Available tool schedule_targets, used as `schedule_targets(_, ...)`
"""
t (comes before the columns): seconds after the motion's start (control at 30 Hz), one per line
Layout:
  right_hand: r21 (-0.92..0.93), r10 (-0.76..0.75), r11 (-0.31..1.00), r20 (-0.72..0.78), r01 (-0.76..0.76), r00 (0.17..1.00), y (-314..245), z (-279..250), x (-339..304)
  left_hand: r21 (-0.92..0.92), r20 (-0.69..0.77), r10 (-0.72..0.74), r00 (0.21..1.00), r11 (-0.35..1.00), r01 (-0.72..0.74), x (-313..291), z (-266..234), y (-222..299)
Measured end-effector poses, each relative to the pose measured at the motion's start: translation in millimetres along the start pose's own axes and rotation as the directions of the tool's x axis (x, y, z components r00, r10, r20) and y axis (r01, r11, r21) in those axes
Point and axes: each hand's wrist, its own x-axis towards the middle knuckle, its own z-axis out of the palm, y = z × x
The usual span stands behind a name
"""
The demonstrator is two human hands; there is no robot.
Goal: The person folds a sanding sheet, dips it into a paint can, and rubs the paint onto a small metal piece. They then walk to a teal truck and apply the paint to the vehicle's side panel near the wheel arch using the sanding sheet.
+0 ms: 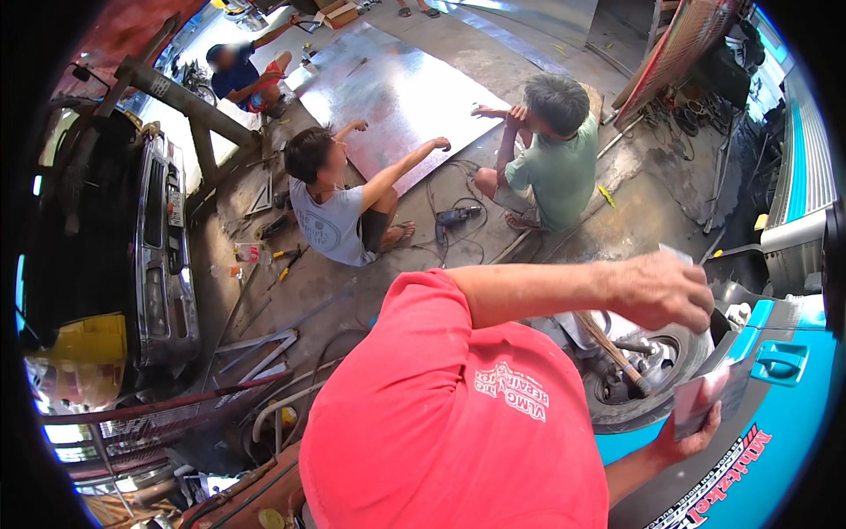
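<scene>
My left arm reaches across to the right, past the red shirt point(414, 414) I wear. The fingers of my left hand point(661, 291) curl around a thin pale flat piece point(677, 253), most of which the hand hides. Below it, my right hand point(692, 438) grips a flat pale plate point(701, 401) with a pinkish smear. Both hands are beside the turquoise and grey vehicle panel point(758, 414), which has a recessed turquoise handle point(781, 362). Behind my hands is a wheel point(667, 383), and a straw brush point(612, 351) lies across it.
Three people point(330, 212) crouch around a shiny metal sheet point(414, 88) on the floor. Nearer are a power drill point(458, 214) with its cable and yellow-handled pliers point(289, 263). A dark vehicle point(97, 238) stands at left; metal bars point(256, 357) lie at lower left.
</scene>
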Motion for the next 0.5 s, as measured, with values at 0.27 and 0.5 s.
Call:
schedule_targets(0.27,-0.471,-0.244,0.857,-0.009,0.211,0.97,37.7,-0.1,8.6,-0.297,-0.11,0.034,0.993,0.952,-0.066,-25.2,70.1,7.2)
schedule_targets(0.5,-0.134,-0.001,0.991,-0.174,-0.022,0.985,2.8,33.9,1.8,-0.304,0.044,0.079,0.996,0.951,-0.062,-51.1,36.0,30.6)
